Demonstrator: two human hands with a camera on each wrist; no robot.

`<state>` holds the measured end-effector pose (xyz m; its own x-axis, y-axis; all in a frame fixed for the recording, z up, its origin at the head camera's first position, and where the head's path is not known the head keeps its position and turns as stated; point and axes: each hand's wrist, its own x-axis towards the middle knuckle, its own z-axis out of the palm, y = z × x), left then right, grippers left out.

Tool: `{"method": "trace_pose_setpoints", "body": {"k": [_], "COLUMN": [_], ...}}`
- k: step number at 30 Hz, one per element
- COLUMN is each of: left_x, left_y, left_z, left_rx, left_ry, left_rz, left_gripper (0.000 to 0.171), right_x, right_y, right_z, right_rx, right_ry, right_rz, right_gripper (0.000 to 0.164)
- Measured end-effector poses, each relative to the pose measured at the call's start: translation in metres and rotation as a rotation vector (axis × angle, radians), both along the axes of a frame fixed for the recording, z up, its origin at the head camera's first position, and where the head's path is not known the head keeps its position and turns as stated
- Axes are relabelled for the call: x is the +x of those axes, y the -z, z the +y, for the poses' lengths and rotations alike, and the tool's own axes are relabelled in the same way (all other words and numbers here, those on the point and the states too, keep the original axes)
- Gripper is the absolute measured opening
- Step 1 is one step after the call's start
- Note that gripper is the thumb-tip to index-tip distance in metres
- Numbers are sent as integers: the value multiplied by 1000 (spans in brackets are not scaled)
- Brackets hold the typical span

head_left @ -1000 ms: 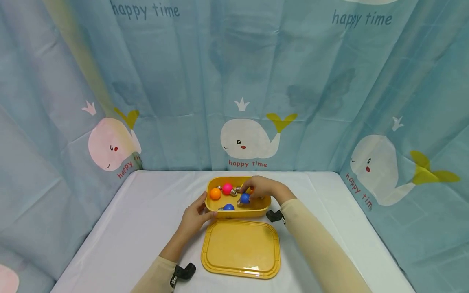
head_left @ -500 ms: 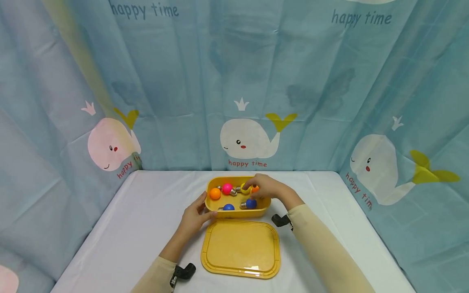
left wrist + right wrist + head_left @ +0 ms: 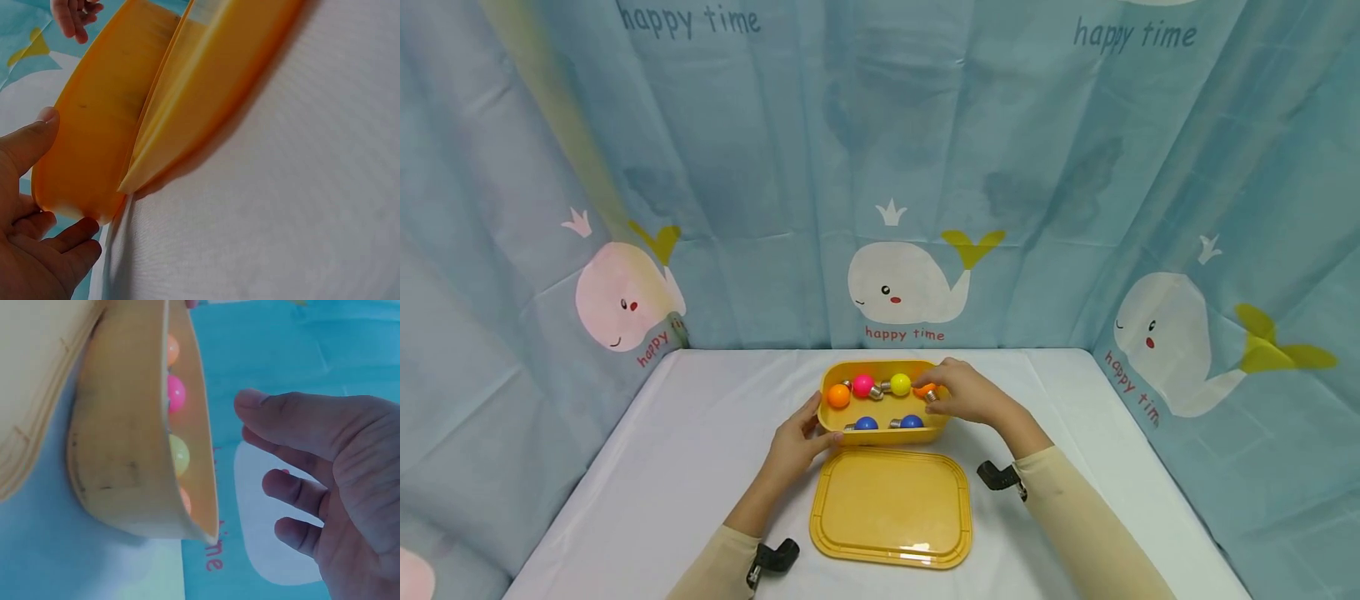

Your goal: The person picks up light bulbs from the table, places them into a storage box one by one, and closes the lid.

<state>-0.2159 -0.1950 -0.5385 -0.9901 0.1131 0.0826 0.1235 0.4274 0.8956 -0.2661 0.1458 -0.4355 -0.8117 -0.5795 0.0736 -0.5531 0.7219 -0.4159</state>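
A yellow plastic box (image 3: 880, 437) holds several small coloured light bulbs with metal screw bases. Two blue bulbs (image 3: 912, 422) lie along its near wall. Farther back are a pink bulb (image 3: 863, 386), a yellow bulb (image 3: 900, 384) and orange bulbs (image 3: 838, 396) towards both ends. My left hand (image 3: 797, 442) holds the box's left end, thumb on the near wall and fingers around the corner. Over the right end hovers my right hand (image 3: 973, 396), its fingers loosely bent; the right wrist view shows that hand (image 3: 331, 475) apart from the box with nothing in it.
A yellow lid (image 3: 891, 508) lies flat on the white tablecloth (image 3: 700, 450), directly in front of the box. Behind the table hangs a blue curtain (image 3: 760, 275) printed with whales, which also encloses both sides.
My right hand has let go of a blue bulb, now by the near wall, and drawn back to the right, uncovering the yellow and right-hand orange bulbs. My left hand stays in place.
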Motion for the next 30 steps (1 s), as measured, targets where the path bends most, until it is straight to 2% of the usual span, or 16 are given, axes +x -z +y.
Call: {"method": "trace_pose_setpoints", "body": {"k": [7, 17, 23, 30], "left_x": [0, 1, 5, 13], "left_y": [-1, -8, -12, -20], "left_z": [0, -2, -6, -11], "left_rx": [-12, -44, -95, -142], "left_ry": [-1, 1, -45, -31], "left_rz": [-13, -44, -90, -103], "left_gripper": [96, 99, 99, 95], "right_x": [16, 37, 54, 74], "right_y": [12, 32, 44, 53], "right_z": [11, 31, 45, 61], "right_rx": [-31, -152, -191, -209], "right_ry": [-3, 56, 139, 188], "right_rz": [102, 138, 114, 101], "right_gripper": [40, 46, 48, 52]}}
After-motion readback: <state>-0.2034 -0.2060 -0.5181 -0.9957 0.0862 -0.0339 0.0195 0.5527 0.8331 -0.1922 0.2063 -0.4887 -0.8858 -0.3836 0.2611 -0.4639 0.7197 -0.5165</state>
